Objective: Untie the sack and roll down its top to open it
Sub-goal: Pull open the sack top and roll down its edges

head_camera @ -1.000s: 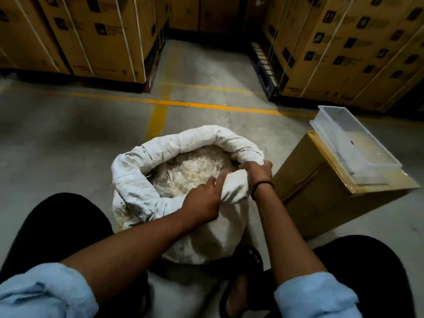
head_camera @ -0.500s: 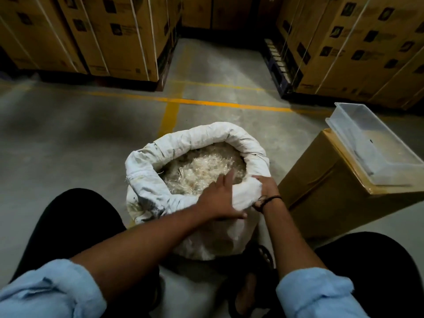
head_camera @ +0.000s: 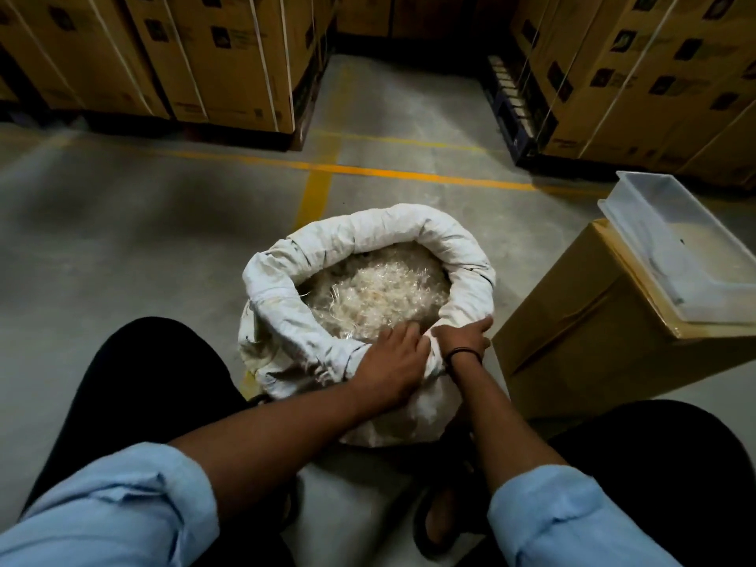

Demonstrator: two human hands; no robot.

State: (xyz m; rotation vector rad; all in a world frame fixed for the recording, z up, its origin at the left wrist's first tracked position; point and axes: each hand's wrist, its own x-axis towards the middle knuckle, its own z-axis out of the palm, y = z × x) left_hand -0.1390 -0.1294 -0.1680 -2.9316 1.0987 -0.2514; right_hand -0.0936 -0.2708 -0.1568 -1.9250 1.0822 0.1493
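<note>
A white woven sack (head_camera: 282, 321) stands open on the concrete floor between my knees. Its top is rolled down into a thick rim all the way round. Inside lies a heap of pale, clear shreds (head_camera: 376, 292). My left hand (head_camera: 390, 364) lies over the near part of the rim, its fingers curled over the inner edge. Just to its right, my right hand (head_camera: 462, 337) grips the rolled rim, fingers wrapped over the cloth. A black band circles that wrist.
A brown cardboard box (head_camera: 572, 333) stands right of the sack, with a clear plastic tray (head_camera: 675, 243) on top. Strapped carton stacks (head_camera: 212, 55) on pallets line the back left and back right. Yellow lines (head_camera: 368, 171) cross the floor.
The left hand opened flat half a second ago and now curls over the rim again. The right hand slid lower along the rim. The view shifted closer to the sack.
</note>
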